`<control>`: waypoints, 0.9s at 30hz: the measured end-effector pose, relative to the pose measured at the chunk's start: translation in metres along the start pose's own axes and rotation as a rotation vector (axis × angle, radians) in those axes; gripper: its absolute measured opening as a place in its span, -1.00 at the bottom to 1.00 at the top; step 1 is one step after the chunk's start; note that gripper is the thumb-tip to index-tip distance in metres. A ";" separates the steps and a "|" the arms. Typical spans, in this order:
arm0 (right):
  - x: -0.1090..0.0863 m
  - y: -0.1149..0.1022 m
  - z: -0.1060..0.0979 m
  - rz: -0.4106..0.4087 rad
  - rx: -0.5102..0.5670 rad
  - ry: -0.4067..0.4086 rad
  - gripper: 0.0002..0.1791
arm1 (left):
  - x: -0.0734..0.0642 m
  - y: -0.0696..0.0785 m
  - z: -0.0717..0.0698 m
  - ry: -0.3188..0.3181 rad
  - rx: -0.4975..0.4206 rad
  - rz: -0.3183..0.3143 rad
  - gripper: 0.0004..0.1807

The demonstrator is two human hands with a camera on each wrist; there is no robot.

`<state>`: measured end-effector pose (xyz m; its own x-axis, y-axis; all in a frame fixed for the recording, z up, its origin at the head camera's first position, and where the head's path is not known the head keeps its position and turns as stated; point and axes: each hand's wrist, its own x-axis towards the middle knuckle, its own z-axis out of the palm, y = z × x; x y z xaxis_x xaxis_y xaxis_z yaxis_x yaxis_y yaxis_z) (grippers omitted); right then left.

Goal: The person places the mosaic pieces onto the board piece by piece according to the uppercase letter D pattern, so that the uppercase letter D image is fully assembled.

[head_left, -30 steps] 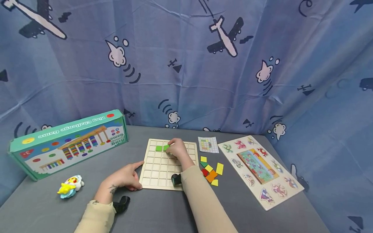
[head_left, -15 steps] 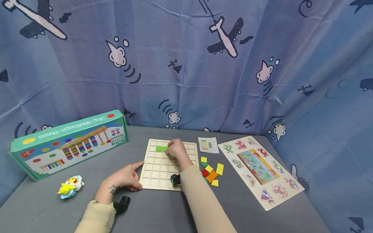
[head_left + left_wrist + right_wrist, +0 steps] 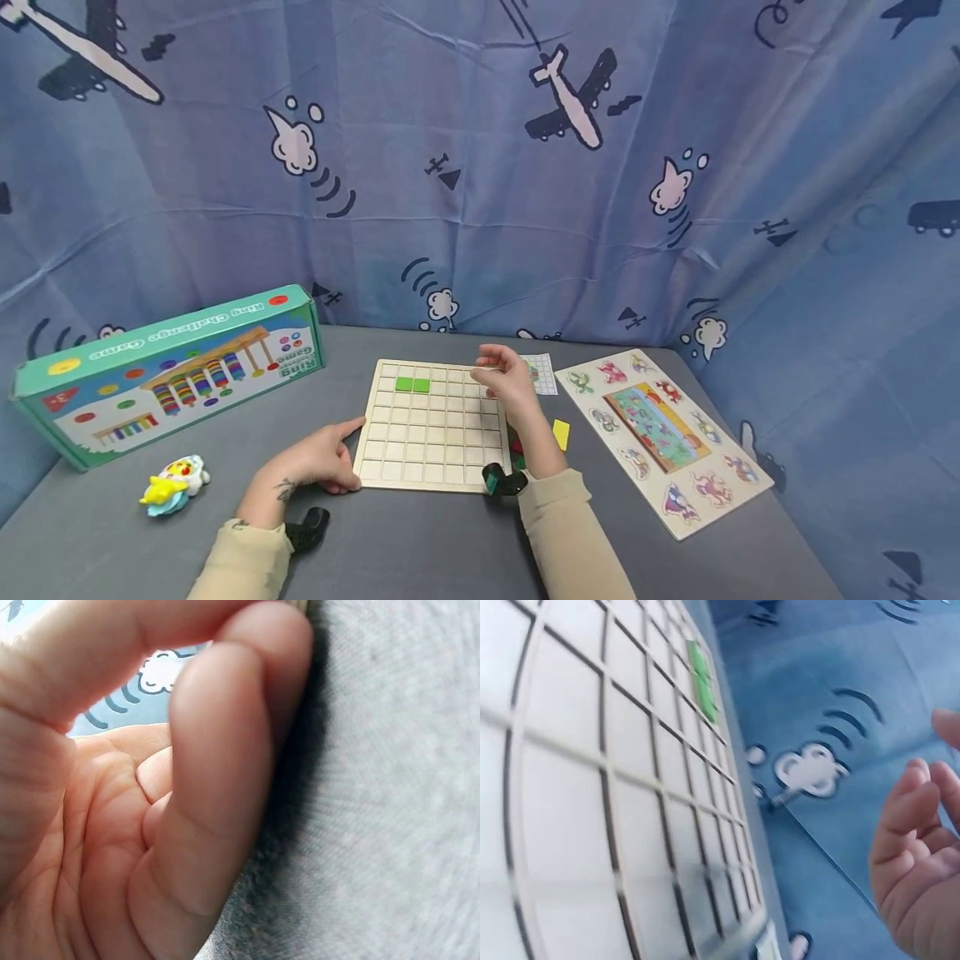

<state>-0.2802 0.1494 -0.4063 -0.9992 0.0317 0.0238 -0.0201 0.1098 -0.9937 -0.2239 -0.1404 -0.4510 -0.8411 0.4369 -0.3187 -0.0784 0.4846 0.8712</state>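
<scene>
Bracing the grid board [image 3: 431, 435], toward the tabletop's [image 3: 420, 546] far edge, the left hand [image 3: 318, 460] spreads index finger and thumb against its left side, likely to stop sliding. The right hand [image 3: 513, 389], loosely curled and seemingly empty, hangs above its right edge; two green squares [image 3: 421, 386] sit near its far-left corner.

Behind my left hand [image 3: 318, 458] come a dark tattoo [image 3: 285, 489], a black wrist camera [image 3: 311, 530] and a plain beige sleeve [image 3: 243, 562].
</scene>
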 end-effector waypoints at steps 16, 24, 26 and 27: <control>-0.034 0.014 -0.081 0.004 0.002 0.118 -0.53 | -0.002 0.000 0.001 0.004 -0.002 0.021 0.14; -0.039 0.023 -0.113 0.091 -0.144 0.043 -0.49 | -0.002 -0.002 0.000 -0.012 -0.012 0.021 0.15; -0.040 0.026 -0.120 0.097 -0.175 0.015 -0.47 | -0.002 -0.002 -0.001 -0.018 -0.014 0.024 0.15; -0.041 0.028 -0.123 0.102 -0.188 0.004 -0.45 | -0.002 -0.002 -0.001 -0.020 -0.013 0.026 0.15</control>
<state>-0.2357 0.2730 -0.4219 -0.9956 0.0560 -0.0755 0.0886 0.2892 -0.9532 -0.2228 -0.1428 -0.4517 -0.8324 0.4642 -0.3028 -0.0633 0.4631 0.8840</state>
